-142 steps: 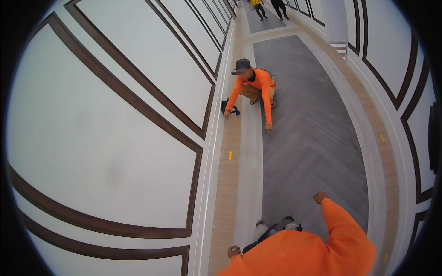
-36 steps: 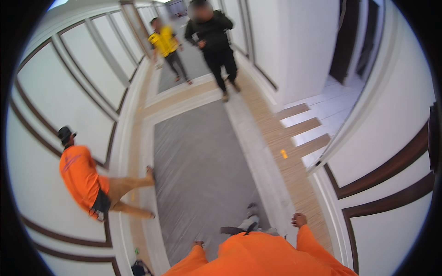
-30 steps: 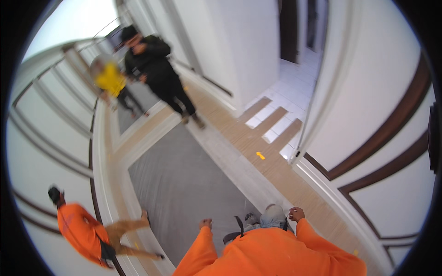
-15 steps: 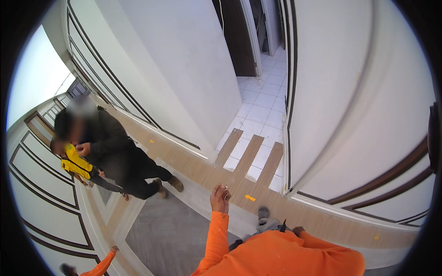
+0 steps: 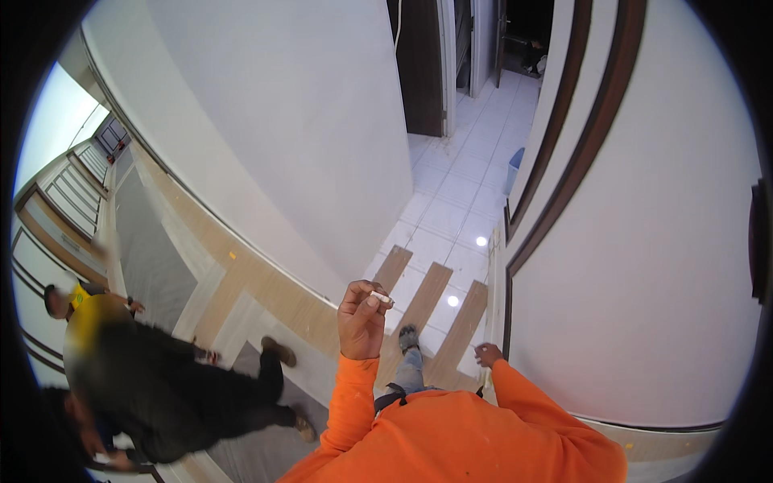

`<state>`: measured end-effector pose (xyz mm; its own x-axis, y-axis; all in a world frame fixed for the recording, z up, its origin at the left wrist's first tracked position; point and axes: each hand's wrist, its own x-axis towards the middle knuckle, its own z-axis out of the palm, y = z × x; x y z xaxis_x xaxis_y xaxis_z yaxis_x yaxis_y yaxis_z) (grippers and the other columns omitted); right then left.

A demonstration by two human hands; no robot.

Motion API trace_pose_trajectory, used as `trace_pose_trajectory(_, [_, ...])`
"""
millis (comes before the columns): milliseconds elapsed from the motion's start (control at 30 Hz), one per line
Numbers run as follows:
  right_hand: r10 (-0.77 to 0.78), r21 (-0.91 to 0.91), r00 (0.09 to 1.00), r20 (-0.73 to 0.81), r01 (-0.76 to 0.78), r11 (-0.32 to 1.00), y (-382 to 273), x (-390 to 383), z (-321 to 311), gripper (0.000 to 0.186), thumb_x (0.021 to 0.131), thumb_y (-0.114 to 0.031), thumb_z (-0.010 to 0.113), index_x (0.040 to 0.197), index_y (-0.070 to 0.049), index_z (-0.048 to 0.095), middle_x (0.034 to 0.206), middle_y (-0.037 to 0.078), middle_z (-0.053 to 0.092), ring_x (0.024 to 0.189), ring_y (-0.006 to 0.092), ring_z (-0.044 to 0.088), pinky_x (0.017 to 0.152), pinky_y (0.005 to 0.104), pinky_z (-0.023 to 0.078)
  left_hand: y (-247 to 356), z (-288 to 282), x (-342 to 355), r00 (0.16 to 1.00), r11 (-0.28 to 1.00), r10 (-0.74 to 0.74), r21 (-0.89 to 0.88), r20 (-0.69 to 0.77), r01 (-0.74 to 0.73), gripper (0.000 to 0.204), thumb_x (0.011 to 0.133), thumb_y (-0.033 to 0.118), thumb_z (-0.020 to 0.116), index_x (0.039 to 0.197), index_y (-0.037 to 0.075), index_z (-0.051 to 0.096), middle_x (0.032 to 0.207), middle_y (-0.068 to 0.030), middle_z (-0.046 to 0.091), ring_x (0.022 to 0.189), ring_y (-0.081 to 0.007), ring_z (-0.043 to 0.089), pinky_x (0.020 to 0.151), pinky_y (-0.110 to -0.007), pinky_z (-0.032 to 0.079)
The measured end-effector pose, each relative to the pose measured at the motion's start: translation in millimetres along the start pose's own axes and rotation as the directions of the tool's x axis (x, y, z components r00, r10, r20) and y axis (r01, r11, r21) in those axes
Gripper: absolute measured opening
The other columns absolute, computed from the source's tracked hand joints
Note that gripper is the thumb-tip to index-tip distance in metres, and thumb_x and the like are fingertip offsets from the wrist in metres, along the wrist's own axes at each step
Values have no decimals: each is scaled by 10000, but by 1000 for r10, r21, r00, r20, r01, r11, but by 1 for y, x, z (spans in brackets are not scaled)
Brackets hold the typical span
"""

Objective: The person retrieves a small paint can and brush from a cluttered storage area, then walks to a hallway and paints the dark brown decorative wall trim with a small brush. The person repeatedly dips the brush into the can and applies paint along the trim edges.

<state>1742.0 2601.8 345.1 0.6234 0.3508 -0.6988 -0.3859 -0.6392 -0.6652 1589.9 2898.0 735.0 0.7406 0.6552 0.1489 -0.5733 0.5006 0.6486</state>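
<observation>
- Far left: a co-worker in yellow (image 5: 79,295), mostly hidden behind a co-worker in black (image 5: 181,394), who leans across the lower left corner, legs toward the centre.
- Left, behind them: the corridor's grey floor (image 5: 149,229), bordered by pale and wood-toned strips; a small yellow mark (image 5: 232,255) lies on the wood-toned strip.
- Centre left: a plain white wall (image 5: 322,121), ending at the opening to a tiled room.
- Centre: the left hand (image 5: 360,324), raised, its thumb and fingers pinching a small white piece (image 5: 382,299)—held in the air, in line with the planks beyond.
- Just right of it, lower: the wearer's grey shoe (image 5: 409,338), at the near end of the middle plank.
- Centre, above: a dark door (image 5: 423,72); below it, white tiles (image 5: 455,189) and three wooden planks (image 5: 429,295), spaced apart and reaching onto the tiles.
- Right of centre: the right hand (image 5: 488,354), lowered near the rightmost plank, fingers bent—whether it grips anything cannot be told.
- Right: a blue bin (image 5: 514,169), partly hidden by a white panel with brown trim (image 5: 564,201).
</observation>
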Motion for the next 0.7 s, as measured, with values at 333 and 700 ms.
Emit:
trace_pose_trajectory(333, [413,479,900,-143,-302,824,-12,20,-28,179,910,-171,611,1044,-58,649,796,133,692,541,227,635,467,373,514,40,98,235,714,890,391,-41,581,-455,222,737,54,812,811,104,608,866,-82,674,799,-176,549,732,-355,428])
trace_pose_trajectory(700, [193,-551,981,17,-152,821,-61,190,-7,306,879,-318,572,982,-78,732,972,169,733,828,307,727,737,435,577,20,173,388,429,726,337,59,838,-686,63,884,204,663,914,246,626,1042,169,649,1162,-146,427,989,-410,370])
